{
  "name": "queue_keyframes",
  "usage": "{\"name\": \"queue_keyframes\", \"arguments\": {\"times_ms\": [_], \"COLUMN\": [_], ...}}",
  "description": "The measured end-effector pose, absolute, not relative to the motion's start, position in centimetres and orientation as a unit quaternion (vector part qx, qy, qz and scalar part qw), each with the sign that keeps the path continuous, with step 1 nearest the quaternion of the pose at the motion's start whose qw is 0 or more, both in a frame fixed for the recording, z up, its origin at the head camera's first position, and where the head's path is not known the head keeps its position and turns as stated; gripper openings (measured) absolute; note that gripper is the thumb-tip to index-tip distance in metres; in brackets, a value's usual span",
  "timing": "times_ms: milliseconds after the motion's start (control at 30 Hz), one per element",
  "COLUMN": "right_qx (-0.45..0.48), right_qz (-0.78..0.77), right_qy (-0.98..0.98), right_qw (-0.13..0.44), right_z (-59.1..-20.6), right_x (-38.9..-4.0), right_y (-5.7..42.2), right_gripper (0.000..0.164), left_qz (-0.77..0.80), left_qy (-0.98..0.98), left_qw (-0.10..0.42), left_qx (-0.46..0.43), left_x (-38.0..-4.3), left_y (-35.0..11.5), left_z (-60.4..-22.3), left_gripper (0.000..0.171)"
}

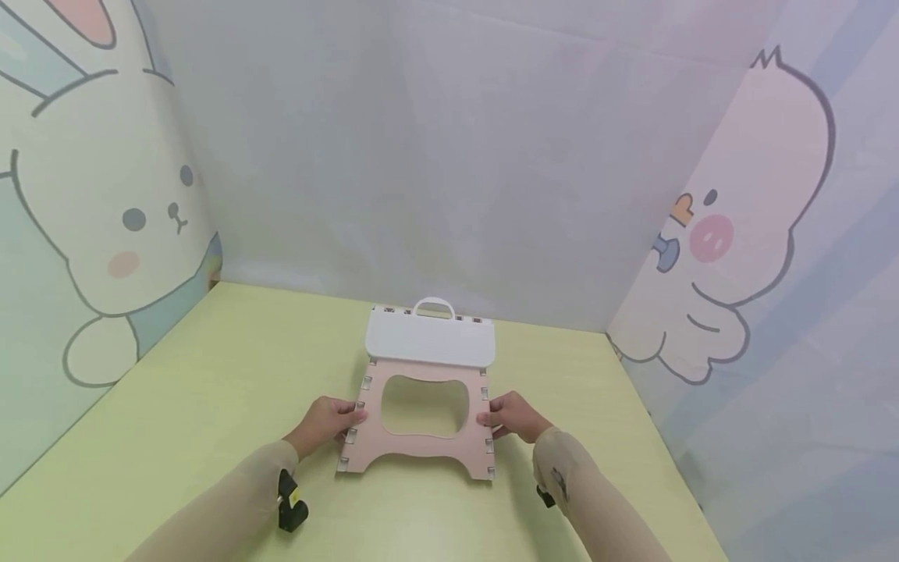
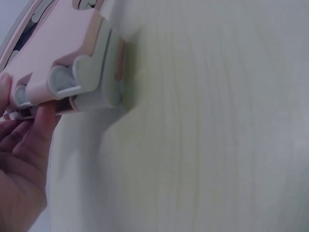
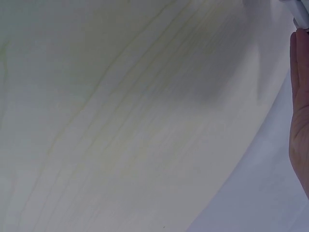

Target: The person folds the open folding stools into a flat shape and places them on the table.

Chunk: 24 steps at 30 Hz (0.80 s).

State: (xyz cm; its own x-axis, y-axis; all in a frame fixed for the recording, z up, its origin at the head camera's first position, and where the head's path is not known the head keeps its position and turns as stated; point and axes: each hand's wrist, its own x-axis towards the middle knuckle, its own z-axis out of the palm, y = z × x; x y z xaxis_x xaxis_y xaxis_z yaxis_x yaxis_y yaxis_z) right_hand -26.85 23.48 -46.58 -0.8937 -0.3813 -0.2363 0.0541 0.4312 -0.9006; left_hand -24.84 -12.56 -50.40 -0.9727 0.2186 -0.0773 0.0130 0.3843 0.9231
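A folding step stool [image 1: 431,339] with a white top and pink legs is at the middle of the table, its carry handle [image 1: 435,301] at the far end. Its legs lie close together in the left wrist view, where the pink leg frame [image 2: 58,38] and grey hinges show. My left hand [image 1: 323,425] grips the left edge of the leg frame, thumb on the front and fingers behind. On the opposite edge my right hand [image 1: 518,417] holds it the same way. Only a sliver of the stool [image 3: 300,12] shows in the right wrist view. Whether its lower end touches the table cannot be told.
The pale yellow wood-grain table [image 1: 232,375] stretches around the stool. A plain light curtain [image 1: 421,156] stands behind it, with a rabbit print [image 1: 133,195] on the left wall and a chick print [image 1: 758,179] on the right. Black wrist devices [image 1: 289,503] sit on both sleeves.
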Motion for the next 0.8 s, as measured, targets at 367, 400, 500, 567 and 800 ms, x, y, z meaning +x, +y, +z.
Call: {"name": "queue_keyframes", "arguments": {"times_ms": [367, 400, 500, 567, 800], "right_qx": [-0.087, -0.086, -0.086, -0.087, -0.088], "right_qz": [-0.523, -0.523, -0.522, -0.520, -0.520], "right_qy": [0.822, 0.822, 0.823, 0.824, 0.824], "right_qw": [0.207, 0.207, 0.207, 0.206, 0.210], "right_z": [-47.29, -47.34, -47.42, -47.43, -47.37], "right_x": [-26.99, -27.01, -27.01, -26.96, -26.79], "right_y": [23.61, 23.62, 23.60, 23.55, 23.45], "right_gripper": [0.026, 0.026, 0.025, 0.025, 0.026], "left_qz": [0.541, 0.542, 0.541, 0.539, 0.530], "left_qy": [0.834, 0.834, 0.834, 0.836, 0.844], "left_qw": [0.089, 0.089, 0.091, 0.091, 0.082], "left_qx": [0.051, 0.052, 0.051, 0.049, 0.035], "left_x": [-24.81, -24.82, -24.82, -24.81, -24.53], "left_y": [-12.38, -12.38, -12.40, -12.39, -12.21], "left_z": [-50.36, -50.38, -50.50, -50.57, -50.49], "left_gripper": [0.031, 0.031, 0.031, 0.031, 0.030]}}
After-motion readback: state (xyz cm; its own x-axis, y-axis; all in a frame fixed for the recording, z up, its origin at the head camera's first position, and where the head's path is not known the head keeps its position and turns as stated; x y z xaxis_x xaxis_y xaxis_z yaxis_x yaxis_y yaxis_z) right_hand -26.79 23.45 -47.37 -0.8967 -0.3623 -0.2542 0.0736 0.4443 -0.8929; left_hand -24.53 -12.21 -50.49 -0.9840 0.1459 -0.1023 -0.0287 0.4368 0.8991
